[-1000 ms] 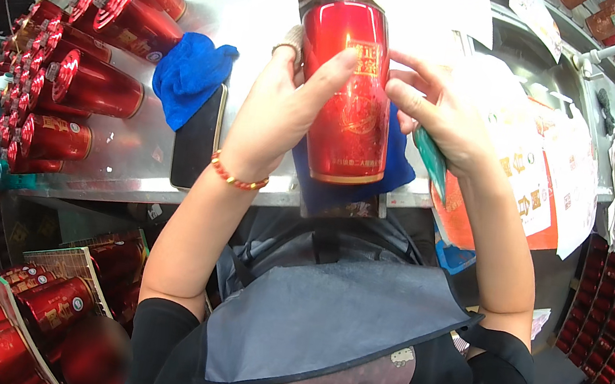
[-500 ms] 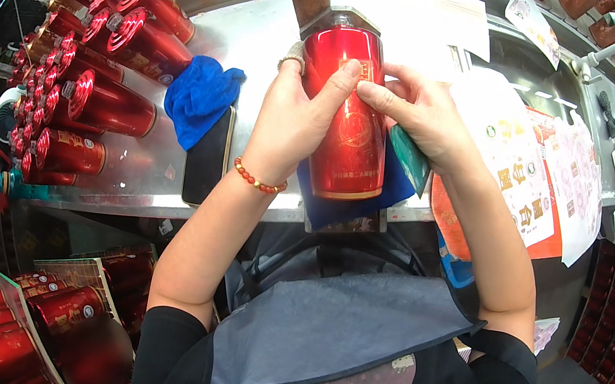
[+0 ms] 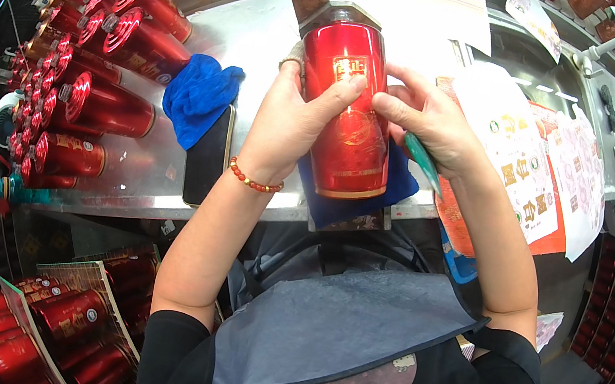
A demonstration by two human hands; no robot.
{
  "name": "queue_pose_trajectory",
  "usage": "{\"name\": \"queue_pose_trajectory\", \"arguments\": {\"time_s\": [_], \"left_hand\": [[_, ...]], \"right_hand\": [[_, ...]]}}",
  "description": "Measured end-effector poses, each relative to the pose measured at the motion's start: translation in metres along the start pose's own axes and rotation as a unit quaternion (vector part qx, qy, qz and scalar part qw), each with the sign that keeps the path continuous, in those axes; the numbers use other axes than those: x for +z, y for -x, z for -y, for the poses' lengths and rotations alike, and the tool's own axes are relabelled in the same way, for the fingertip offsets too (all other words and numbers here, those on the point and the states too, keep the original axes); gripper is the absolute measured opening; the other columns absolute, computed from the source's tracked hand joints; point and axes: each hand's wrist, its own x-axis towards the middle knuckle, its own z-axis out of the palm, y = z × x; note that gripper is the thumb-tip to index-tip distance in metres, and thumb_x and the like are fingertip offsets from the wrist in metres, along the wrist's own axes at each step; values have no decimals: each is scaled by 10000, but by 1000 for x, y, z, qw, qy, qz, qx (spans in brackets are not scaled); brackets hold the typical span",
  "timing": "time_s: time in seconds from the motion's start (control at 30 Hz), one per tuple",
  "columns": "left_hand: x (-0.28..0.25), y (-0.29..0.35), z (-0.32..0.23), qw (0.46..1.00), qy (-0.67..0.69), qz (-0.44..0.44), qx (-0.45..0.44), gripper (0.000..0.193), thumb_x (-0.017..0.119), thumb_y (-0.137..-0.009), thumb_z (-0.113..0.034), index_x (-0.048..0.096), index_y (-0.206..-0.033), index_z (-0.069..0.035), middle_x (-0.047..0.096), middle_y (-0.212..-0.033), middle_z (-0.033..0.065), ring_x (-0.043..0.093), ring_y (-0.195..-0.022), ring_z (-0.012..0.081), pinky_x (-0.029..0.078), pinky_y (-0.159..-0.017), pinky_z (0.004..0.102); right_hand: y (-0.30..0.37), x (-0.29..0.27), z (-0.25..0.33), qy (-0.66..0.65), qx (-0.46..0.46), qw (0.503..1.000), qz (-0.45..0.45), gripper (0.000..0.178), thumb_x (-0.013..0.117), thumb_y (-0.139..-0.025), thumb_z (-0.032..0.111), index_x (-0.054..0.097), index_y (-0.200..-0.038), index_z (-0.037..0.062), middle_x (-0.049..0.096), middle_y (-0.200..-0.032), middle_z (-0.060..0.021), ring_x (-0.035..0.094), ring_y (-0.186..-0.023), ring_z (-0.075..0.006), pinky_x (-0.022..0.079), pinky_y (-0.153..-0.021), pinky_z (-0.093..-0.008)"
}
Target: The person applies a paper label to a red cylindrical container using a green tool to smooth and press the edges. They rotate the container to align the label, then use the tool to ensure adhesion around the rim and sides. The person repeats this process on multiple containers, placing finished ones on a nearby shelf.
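Left hand (image 3: 288, 112) clasps a red bottle (image 3: 344, 154), most fingers hidden from me; right hand (image 3: 437, 128) curls round a half-covered green tool (image 3: 421, 157).

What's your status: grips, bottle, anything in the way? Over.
Left grip on red bottle; right grip holds green tool, beside bottle. Bottle over dark blue cloth, neck pointing away. Left thumb partly hides gold print.

We list: centre, smooth glossy red bottle (image 3: 351, 147); left, matt blue cloth (image 3: 201, 99); shiny metal tabletop (image 3: 137, 177); upper right, paper sheet (image 3: 534, 23).
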Motion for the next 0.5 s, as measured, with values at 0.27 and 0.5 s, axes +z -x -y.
{"name": "queue_pose_trajectory", "arguments": {"time_s": [0.27,0.5], "left_hand": [[-1,-1,-3,1000,3,14,-15,659,792,-905,-379,458,-1276,51,642,-1175,173,679,-1029,188,576,-895,339],[-15,15,9,999,1,39,11,805,712,-944,-479,373,-1457,40,549,-1384,182,549,-1286,233,467,-1071,376]], "right_hand": [[2,-4,-13,-8,-3,1000,5,893,845,-823,449,450,-1493,10,618,-1318,-207,606,-1172,-241,505,-916,-336],[8,-9,-9,-22,33,999,16,894,851,-813,446,455,-1495,24,620,-1319,-191,634,-1029,-179,523,-806,-290]]}}
